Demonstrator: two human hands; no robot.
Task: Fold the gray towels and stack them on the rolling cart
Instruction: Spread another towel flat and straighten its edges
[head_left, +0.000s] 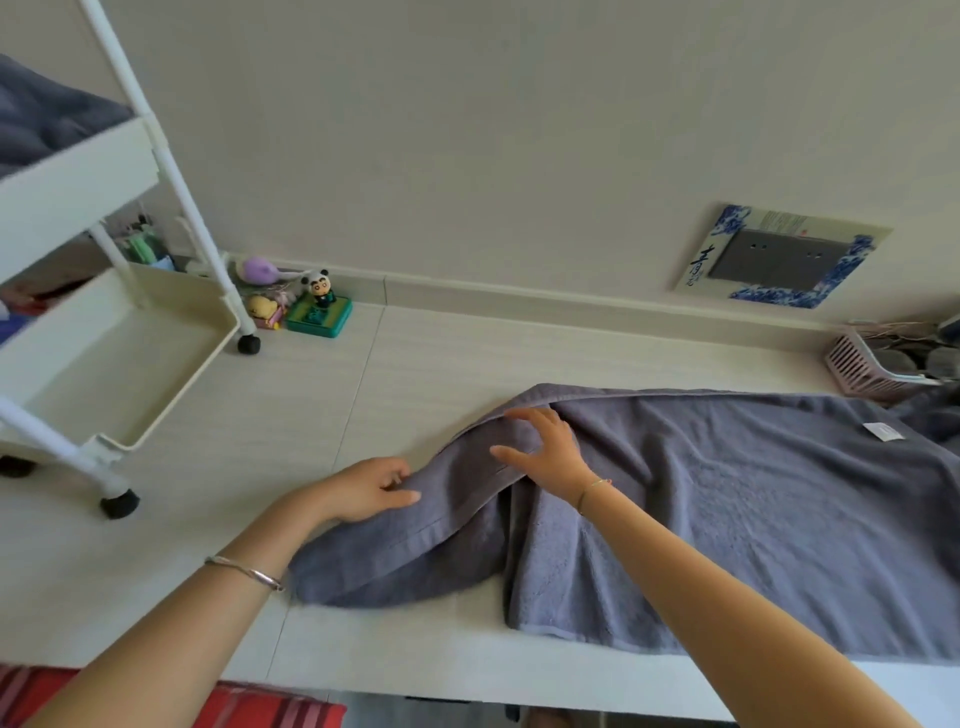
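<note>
The left hand (374, 488) is pinching the gray towel (753, 519) at its hem; the right hand (545, 452) is resting spread-fingered on it; its white tag (883, 431) is unreadable.

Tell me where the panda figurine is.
In the head view the panda figurine stands upper left on a green base by the baseboard, just right of a wheel of the rolling cart and beside a yellow toy.
</note>
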